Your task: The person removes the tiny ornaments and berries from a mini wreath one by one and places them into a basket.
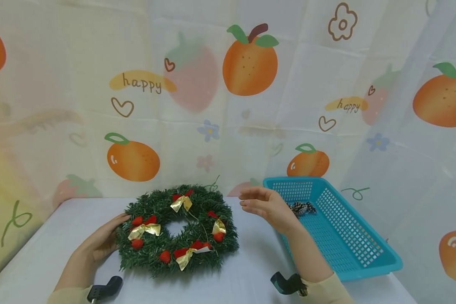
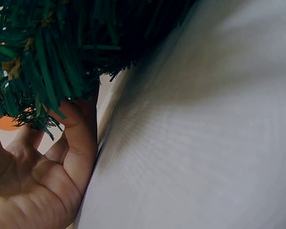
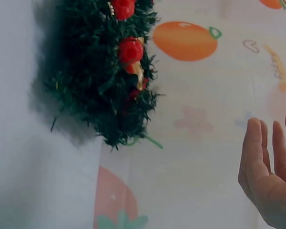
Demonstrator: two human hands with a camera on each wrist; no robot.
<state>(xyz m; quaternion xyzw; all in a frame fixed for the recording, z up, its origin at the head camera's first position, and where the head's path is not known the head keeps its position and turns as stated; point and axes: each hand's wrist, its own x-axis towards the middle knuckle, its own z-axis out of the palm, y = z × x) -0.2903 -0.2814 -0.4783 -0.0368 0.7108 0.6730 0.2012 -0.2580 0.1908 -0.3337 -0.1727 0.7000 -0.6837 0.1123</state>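
A green tinsel wreath [image 1: 156, 211] with red berries and red-and-gold bows is over the white table, left of centre. At its left edge is my left hand [image 1: 104, 238], holding the rim; its fingertips disappear into the greenery. The left wrist view shows that hand [image 2: 43, 176] with fingers bent up against the underside of the wreath [image 2: 52, 52]. My right hand [image 1: 267, 207] is raised in the air to the right of the wreath, apart from it. Its fingers [image 3: 253, 143] are extended and hold nothing in the right wrist view.
A turquoise plastic basket [image 1: 359, 223] stands at the right, partly behind my right forearm. Inside it lies a small dark speckled bundle [image 1: 302, 208]. Behind the table [image 1: 251, 274] hangs a fruit-printed curtain [image 1: 197, 139].
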